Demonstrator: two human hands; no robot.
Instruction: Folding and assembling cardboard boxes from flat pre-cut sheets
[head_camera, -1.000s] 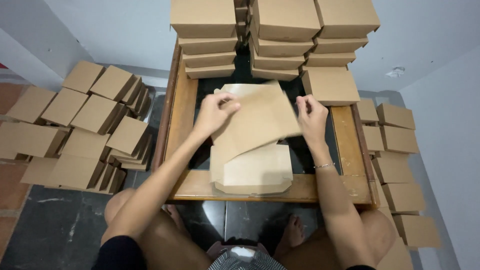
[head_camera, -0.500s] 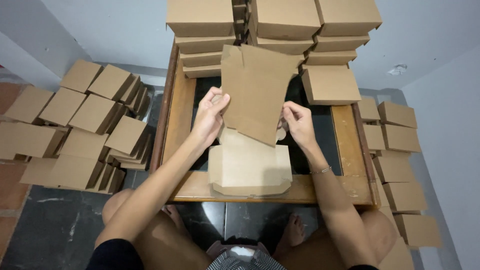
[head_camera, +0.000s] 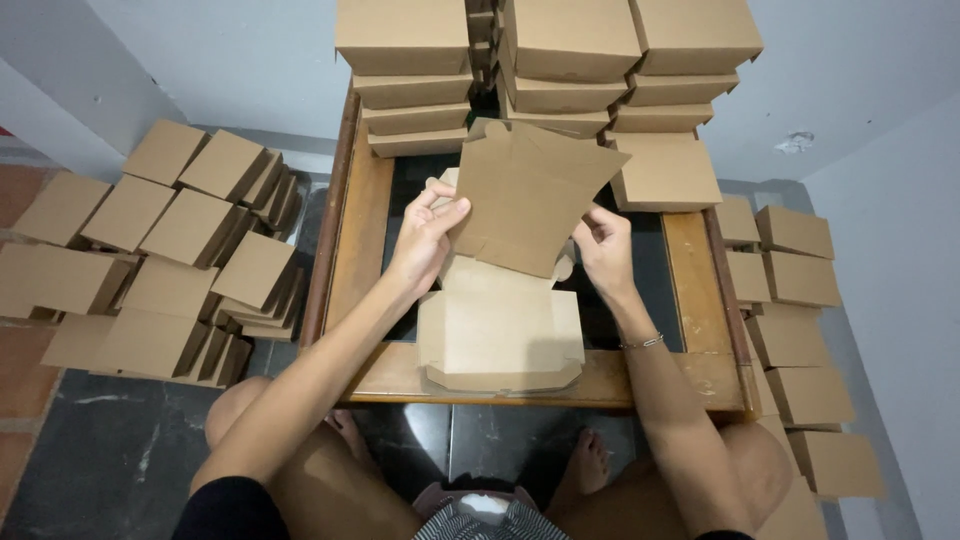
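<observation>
I hold a flat brown cardboard box blank (head_camera: 525, 195) upright above the low table. My left hand (head_camera: 425, 235) pinches its left edge. Its lower right edge is gripped by my right hand (head_camera: 603, 250). Under the blank lies a stack of flat unfolded blanks (head_camera: 500, 335) on the table's near part, reaching the front rail. Both forearms stretch over the table from my crossed legs.
A low wooden-framed table (head_camera: 365, 210) with a dark top stands in front of me. Folded brown boxes are stacked high at its far end (head_camera: 545, 60). More folded boxes lie piled on the floor at left (head_camera: 170, 240) and in a row at right (head_camera: 800, 310).
The blank went from lying tilted over the stack to standing upright in both hands. My hands shifted down its side edges.
</observation>
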